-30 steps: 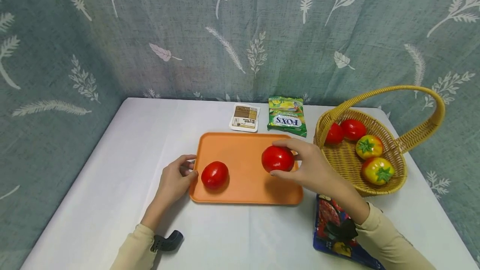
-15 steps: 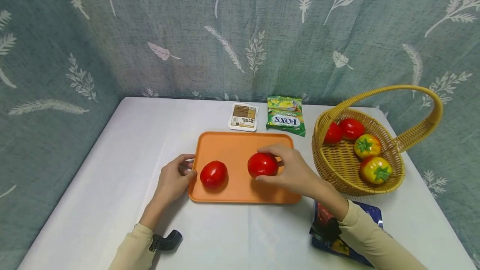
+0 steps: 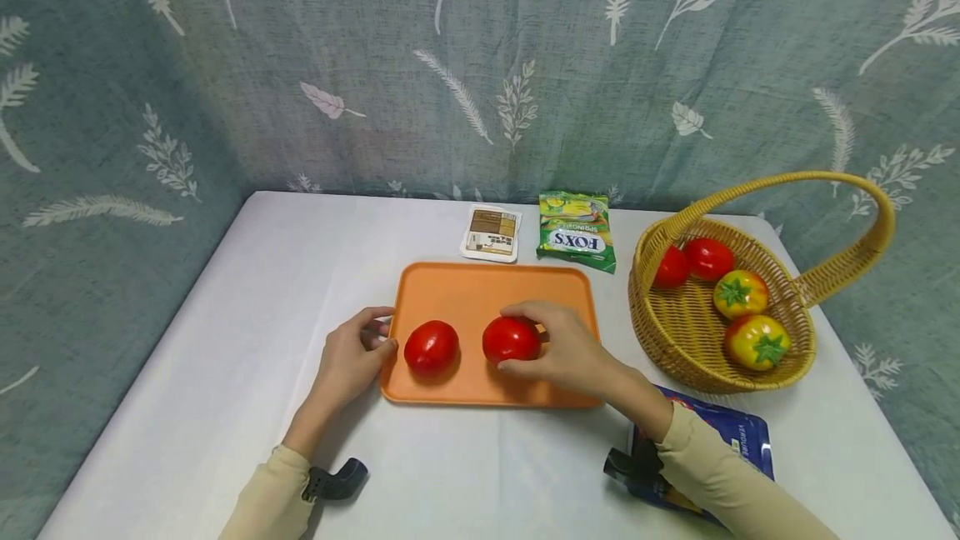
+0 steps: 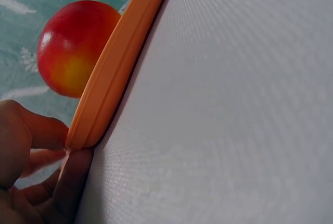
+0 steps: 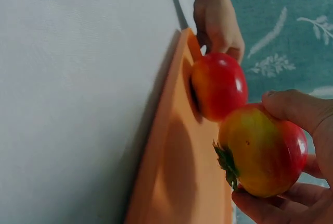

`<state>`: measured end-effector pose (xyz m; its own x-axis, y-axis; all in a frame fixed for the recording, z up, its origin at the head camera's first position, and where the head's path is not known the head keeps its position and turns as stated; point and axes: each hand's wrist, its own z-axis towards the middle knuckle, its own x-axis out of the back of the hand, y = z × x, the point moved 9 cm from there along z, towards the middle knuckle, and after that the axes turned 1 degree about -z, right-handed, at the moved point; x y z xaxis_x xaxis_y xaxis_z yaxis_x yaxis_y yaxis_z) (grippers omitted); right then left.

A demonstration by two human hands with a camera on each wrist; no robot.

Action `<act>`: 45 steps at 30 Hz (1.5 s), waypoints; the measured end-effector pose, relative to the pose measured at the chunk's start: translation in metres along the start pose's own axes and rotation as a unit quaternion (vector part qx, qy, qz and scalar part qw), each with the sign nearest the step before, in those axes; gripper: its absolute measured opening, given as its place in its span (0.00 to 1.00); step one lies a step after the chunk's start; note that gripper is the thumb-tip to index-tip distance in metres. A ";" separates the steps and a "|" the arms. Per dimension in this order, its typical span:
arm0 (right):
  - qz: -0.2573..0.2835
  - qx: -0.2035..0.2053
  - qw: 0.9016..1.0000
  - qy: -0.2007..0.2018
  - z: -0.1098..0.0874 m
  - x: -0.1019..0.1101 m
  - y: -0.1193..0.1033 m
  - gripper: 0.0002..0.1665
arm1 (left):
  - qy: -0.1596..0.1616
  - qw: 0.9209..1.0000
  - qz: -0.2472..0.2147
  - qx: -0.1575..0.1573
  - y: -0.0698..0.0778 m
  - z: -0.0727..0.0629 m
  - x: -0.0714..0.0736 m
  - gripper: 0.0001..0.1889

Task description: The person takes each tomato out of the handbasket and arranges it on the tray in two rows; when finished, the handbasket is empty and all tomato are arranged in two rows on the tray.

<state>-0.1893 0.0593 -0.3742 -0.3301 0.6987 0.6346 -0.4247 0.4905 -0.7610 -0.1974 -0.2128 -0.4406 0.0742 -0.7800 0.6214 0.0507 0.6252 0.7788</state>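
My right hand (image 3: 564, 350) grips a red tomato (image 3: 512, 339) between thumb and fingers. In the right wrist view this tomato (image 5: 263, 148) shows a yellow side and a green calyx, and it hangs a little above the orange tray (image 3: 465, 290). A second red tomato (image 3: 431, 348) rests on the left part of the tray. My left hand (image 3: 352, 361) pinches the tray's left rim; in the left wrist view the thumb and a finger meet at the tray's edge (image 4: 104, 86).
A wicker basket (image 3: 686, 348) with an arched handle stands at the right, holding several red and yellow tomatoes. Behind the tray lie a small white packet (image 3: 491, 233) and a green FOX'S bag (image 3: 576, 232). A blue package (image 3: 738, 433) lies partly under the right forearm.
My right hand has carried its tomato leftward and slightly down over the tray, closer to the resting tomato. The left hand stays at the tray's left rim.
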 end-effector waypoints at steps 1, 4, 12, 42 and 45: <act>0.000 0.000 1.000 -0.003 0.000 -0.002 0.001 0.37 | 0.001 1.000 -0.001 0.000 0.000 0.000 0.000 0.22; -0.002 -0.003 1.000 -0.013 0.001 -0.009 0.003 0.37 | 0.002 1.000 -0.001 0.002 -0.001 0.000 0.000 0.22; -0.008 -0.020 1.000 -0.018 0.001 -0.018 0.010 0.38 | 0.002 1.000 0.001 0.005 0.001 -0.001 0.000 0.22; -0.061 -0.007 0.998 -0.008 -0.007 -0.018 0.017 0.42 | 0.000 1.000 0.001 0.009 0.001 -0.001 0.000 0.22; -0.060 -0.012 0.998 -0.009 -0.007 -0.019 0.017 0.41 | 0.000 1.000 0.000 0.009 0.001 -0.001 0.000 0.22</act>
<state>-0.1844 0.0587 -0.4002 -0.2935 0.6254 0.7230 -0.4411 0.5824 -0.6828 -0.1966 -0.2119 -0.4394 0.0747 -0.7794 0.6221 0.0317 0.6253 0.7797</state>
